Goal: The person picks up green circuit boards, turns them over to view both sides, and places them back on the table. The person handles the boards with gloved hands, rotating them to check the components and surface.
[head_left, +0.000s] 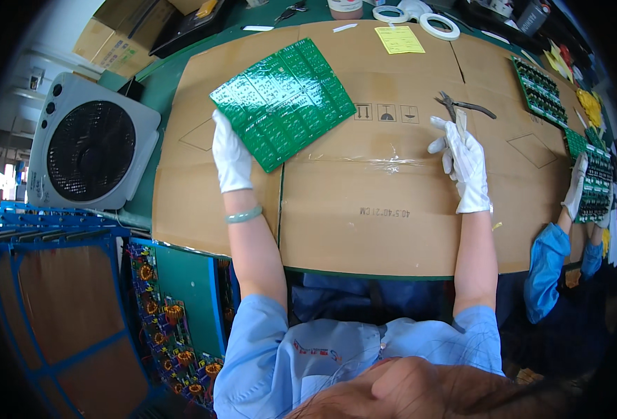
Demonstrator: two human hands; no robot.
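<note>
While the left hand [232, 157], in a white glove, grasps a green circuit board [280, 105] by its near left edge, the board sits at a slant over the left half of a flattened cardboard sheet [364, 223], in the head view. Whether the board's far side touches the cardboard cannot be told. The right hand [469, 167], gloved too, is well apart from it, over the sheet's right half, with its fingers bent; a pale, narrow strip [461, 121] shows at the fingertips, but I cannot tell whether it is gripped. Dark-handled pliers [474, 107] lie just beyond those fingers — contact is unclear.

Farther off, a yellow paper slip [400, 40] lies near two white rings [440, 26]. At the far right, a co-worker's gloved hand [574, 188], below a blue sleeve, is on a board crowded with dark parts [597, 185]; a similar populated board [540, 92] lies beyond it. A grey box fan [91, 150] stands at the left, beside the cardboard.
</note>
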